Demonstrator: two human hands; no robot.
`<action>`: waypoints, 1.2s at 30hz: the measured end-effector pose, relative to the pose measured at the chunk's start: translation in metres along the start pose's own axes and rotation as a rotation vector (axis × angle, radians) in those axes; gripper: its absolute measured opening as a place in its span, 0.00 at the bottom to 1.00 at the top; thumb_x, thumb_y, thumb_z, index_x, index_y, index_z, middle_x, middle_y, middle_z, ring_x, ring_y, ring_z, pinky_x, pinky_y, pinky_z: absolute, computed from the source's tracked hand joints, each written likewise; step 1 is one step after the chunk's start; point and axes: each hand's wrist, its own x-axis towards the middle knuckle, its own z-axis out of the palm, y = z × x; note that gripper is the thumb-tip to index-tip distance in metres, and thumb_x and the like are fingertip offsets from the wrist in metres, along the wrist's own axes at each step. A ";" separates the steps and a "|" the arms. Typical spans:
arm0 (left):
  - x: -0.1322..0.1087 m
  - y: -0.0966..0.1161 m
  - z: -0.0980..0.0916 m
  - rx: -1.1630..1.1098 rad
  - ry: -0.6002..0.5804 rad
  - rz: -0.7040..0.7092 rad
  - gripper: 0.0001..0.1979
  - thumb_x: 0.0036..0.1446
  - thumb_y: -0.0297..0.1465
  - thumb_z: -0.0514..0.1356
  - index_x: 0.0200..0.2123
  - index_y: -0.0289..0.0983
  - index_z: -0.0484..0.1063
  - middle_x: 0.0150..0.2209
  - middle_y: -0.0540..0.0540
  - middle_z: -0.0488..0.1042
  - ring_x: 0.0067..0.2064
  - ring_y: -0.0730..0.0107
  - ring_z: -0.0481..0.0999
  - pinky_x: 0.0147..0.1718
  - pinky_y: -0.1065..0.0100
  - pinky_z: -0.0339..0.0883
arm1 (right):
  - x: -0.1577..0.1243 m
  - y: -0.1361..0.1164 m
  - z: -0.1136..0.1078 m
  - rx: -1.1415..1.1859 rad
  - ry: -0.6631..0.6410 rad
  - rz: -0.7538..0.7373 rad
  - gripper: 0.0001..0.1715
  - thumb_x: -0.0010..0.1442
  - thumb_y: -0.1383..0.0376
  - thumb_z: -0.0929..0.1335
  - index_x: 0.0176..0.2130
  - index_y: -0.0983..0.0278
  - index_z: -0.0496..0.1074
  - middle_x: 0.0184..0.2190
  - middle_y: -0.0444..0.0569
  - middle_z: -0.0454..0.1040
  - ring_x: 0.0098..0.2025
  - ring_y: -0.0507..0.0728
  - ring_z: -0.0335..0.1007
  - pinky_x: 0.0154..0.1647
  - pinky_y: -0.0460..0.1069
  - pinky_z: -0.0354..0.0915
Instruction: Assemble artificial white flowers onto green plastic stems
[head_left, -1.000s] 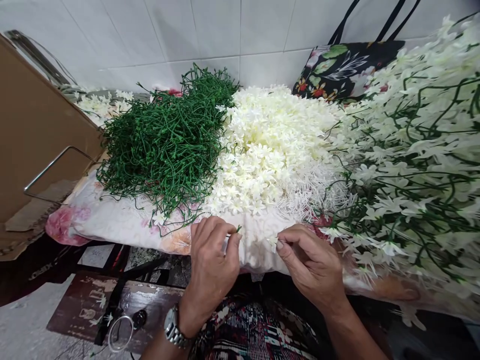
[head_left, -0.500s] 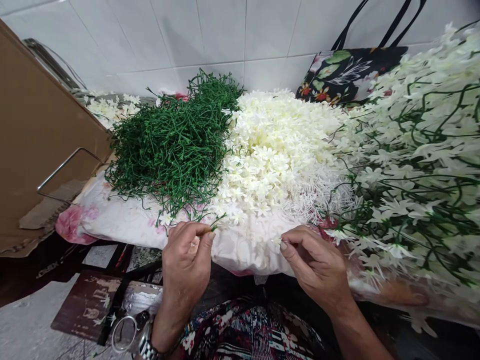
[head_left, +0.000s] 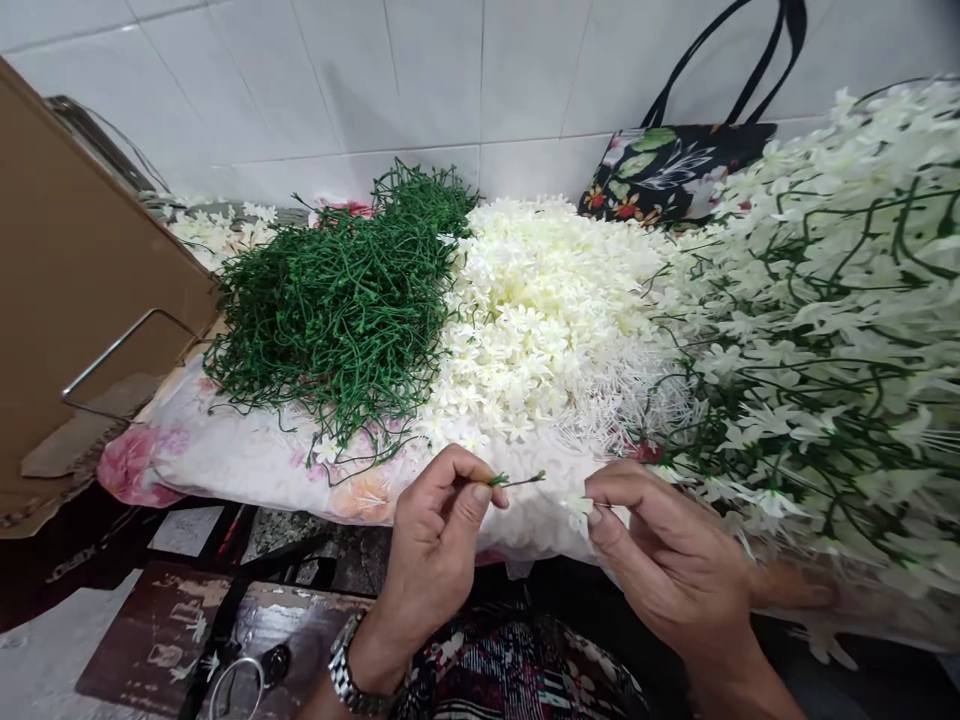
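Between the thumb and forefinger of my left hand [head_left: 439,530] is a green plastic stem [head_left: 525,480], its tip pointing right. My right hand [head_left: 667,560] pinches a small white artificial flower [head_left: 577,510], a short gap away from the stem's tip. Beyond my hands lies a heap of loose white flower heads [head_left: 525,310]. To its left is a tangled pile of green stems [head_left: 337,310]. A smaller pile of thin white spiky pieces [head_left: 630,395] sits at the right of the flower heads.
Assembled white flowers on stems [head_left: 832,340] are massed on the right. A black floral bag [head_left: 675,175] leans on the tiled wall [head_left: 427,70]. At the left stands a cardboard box [head_left: 90,270]. Floral cloth [head_left: 247,460] covers the work surface. Below it is a worn brown stool [head_left: 150,630].
My left hand has moved right with the stem, which now points toward the flower. My right hand has shifted slightly right and down, still pinching the flower. The view has tilted a little.
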 end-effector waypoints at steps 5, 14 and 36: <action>-0.007 -0.013 0.012 -0.358 -0.117 -0.118 0.06 0.60 0.34 0.55 0.32 0.38 0.66 0.21 0.54 0.62 0.23 0.76 0.64 0.23 0.73 0.60 | 0.011 -0.016 -0.008 0.002 -0.116 -0.053 0.07 0.57 0.74 0.63 0.31 0.64 0.66 0.24 0.43 0.67 0.26 0.49 0.64 0.27 0.44 0.61; -0.010 -0.024 0.010 -0.331 -0.187 -0.055 0.07 0.59 0.33 0.56 0.31 0.38 0.68 0.27 0.51 0.61 0.27 0.75 0.59 0.24 0.74 0.57 | 0.014 -0.024 -0.009 -0.043 -0.205 -0.113 0.07 0.59 0.75 0.62 0.31 0.67 0.66 0.24 0.45 0.65 0.28 0.49 0.60 0.28 0.45 0.59; -0.008 -0.015 0.018 0.103 -0.187 0.029 0.06 0.57 0.23 0.52 0.28 0.36 0.65 0.25 0.52 0.63 0.27 0.75 0.63 0.28 0.72 0.57 | -0.002 -0.005 -0.002 -0.132 -0.225 -0.142 0.07 0.59 0.77 0.62 0.32 0.66 0.64 0.25 0.47 0.65 0.28 0.50 0.61 0.28 0.45 0.61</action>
